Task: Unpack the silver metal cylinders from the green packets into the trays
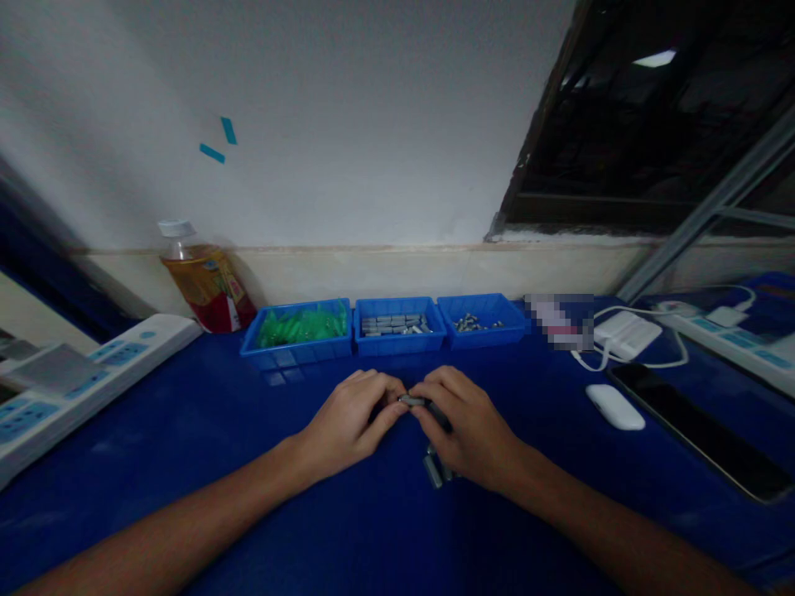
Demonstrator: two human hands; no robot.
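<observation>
Your left hand [354, 418] and right hand [469, 426] meet above the tabletop [323, 538], both pinching one grey part [411, 400]. Loose parts [433, 471] lie just beside your right hand; three blue bins [402, 343] stand beyond, near the wall [348, 124].

The held piece [412, 401] is looking like smooth metal, the trays [401, 343] are showing glossy plastic, and the table [373, 530] is gleaming faintly.
</observation>
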